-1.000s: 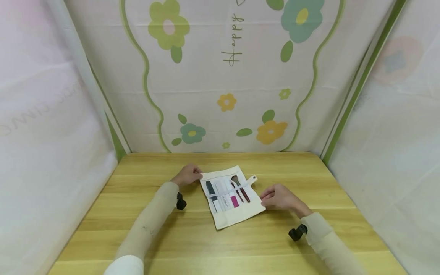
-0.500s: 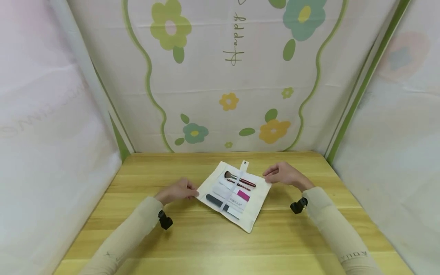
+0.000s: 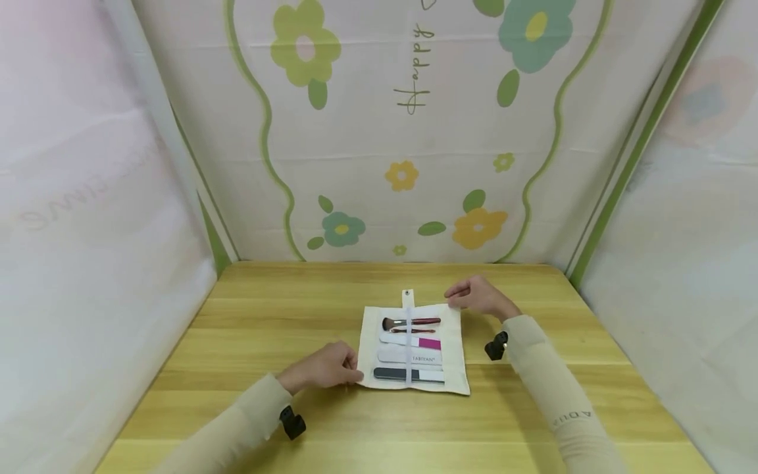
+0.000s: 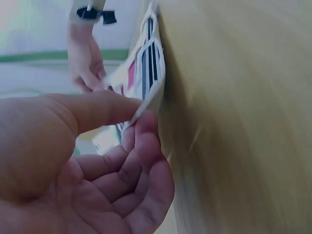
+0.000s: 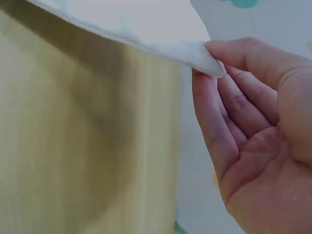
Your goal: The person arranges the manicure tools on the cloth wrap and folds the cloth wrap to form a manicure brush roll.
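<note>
A cream fabric tool roll [image 3: 457, 359] lies spread out, its snap tab [image 3: 407, 298] pointing to the far side. Under its pale elastic band [image 3: 408, 352] sit a red-handled makeup brush [image 3: 428, 321], a thinner red-handled tool [image 3: 422, 331], a nail file with a pink end [image 3: 429, 343], a white lettered piece [image 3: 422, 358] and a dark nail file [image 3: 387, 373]. My left hand [image 3: 326, 366] pinches the near left corner between thumb and fingers. At the far right corner, my right hand [image 3: 480, 297] pinches the cloth; the right wrist view shows thumb and fingertips on the white edge [image 5: 136, 29].
The wooden table [image 3: 266, 316] extends around the roll on every side. Behind it hangs a flowered cloth wall [image 3: 355, 145], with pale cloth walls on the left [image 3: 89, 263] and right [image 3: 681, 263]. A small black camera sits on each wrist.
The roll has turned counterclockwise, its tab swinging from the right to the far side. My left hand has come nearer the front, and my right hand has moved farther back.
</note>
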